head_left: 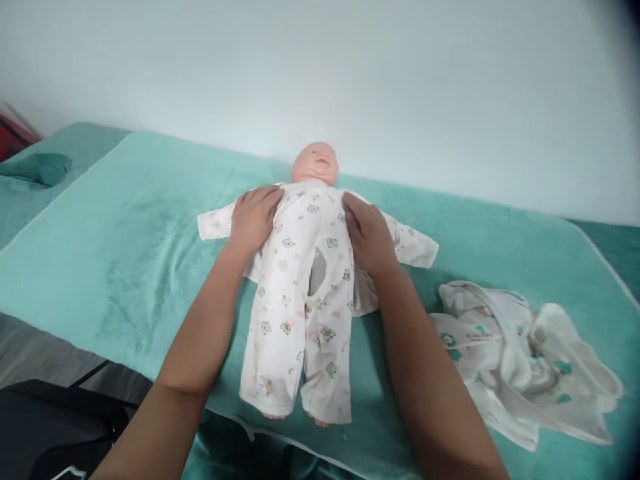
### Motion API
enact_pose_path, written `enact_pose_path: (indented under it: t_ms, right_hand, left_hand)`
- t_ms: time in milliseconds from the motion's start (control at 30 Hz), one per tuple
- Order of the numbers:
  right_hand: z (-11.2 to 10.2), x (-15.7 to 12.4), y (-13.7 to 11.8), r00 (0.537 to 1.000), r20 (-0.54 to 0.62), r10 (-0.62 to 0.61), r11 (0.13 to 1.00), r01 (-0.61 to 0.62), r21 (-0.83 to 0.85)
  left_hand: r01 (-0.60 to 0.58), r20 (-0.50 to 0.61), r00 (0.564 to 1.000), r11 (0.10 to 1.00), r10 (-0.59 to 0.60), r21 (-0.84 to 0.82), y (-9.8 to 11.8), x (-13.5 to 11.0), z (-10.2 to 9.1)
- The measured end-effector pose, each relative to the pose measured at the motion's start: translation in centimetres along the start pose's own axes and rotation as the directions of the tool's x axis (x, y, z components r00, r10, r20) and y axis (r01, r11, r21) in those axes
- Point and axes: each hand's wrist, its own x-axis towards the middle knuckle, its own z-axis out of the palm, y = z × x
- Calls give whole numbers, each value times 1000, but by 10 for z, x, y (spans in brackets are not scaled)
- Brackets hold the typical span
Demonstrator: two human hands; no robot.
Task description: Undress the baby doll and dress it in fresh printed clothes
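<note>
Right now, the doll (315, 163) lies on its back in front of you, head near the wall-side edge and toes near your own edge. Its patterned trousers (283, 293) reach up over the chest, above the sleeved white top (419, 248). Your left hand (256, 215) and right hand (371, 235) press at either side — fingers close together, but you can't tell whether either grip pinches fabric. Leftward, the green cloth (130, 260) stretches wide; rightward, a crumpled clothes bundle (525, 363) crowds your right forearm — the wall (320, 73) bounds the back.
</note>
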Motion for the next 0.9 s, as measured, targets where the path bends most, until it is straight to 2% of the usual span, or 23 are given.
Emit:
enact_pose_path:
  t_ms: [133, 200, 300, 367, 433, 500, 567, 600, 667, 733, 767, 833, 900]
  right_hand:
    - [1, 17, 20, 996, 41, 74, 979, -65, -193]
    - [0, 24, 31, 987, 31, 156, 959, -144, -244]
    - [-6, 27, 44, 945, -21, 326, 927, -324, -190]
    - [-13, 25, 41, 934, -41, 354, 927, -356, -122]
    - [-20, 22, 24, 958, -72, 279, 955, -284, -82]
    - [-24, 24, -6, 983, -91, 158, 986, -161, -37]
    - [-22, 33, -42, 999, -25, 42, 998, -41, 46]
    - [-18, 41, -60, 998, 58, -6, 998, 2, 68]
    - [-5, 61, -92, 968, 229, -100, 995, 104, -1]
    - [13, 84, -115, 890, 438, -128, 960, 222, -171]
    - [22, 94, -122, 851, 506, -139, 929, 290, -232]
    - [38, 110, -129, 792, 597, -128, 872, 377, -313]
    - [48, 117, -129, 778, 621, -95, 848, 390, -359]
  left_hand:
    - [133, -11, 991, 990, -133, 40, -9, 3, 1]
    - [238, -36, 971, 967, -235, 89, -13, 4, -1]
    - [371, -65, 928, 920, -366, 127, -16, 5, -2]
    - [396, -68, 918, 910, -390, 125, -18, 5, -2]
    - [398, -74, 917, 909, -391, 126, -18, 5, -1]
    - [398, -80, 917, 908, -391, 132, -17, 5, -1]
    - [404, -82, 914, 904, -396, 139, -15, 4, -1]
    - [407, -80, 913, 902, -400, 143, -14, 3, -2]
    - [413, -76, 911, 899, -406, 149, -14, 3, -3]
    - [412, -73, 911, 899, -406, 151, -15, 2, -3]
    - [411, -71, 912, 899, -405, 149, -16, 2, -3]
    - [411, -68, 912, 901, -405, 143, -18, 1, -3]
    - [411, -60, 911, 900, -407, 144, -19, 1, -3]
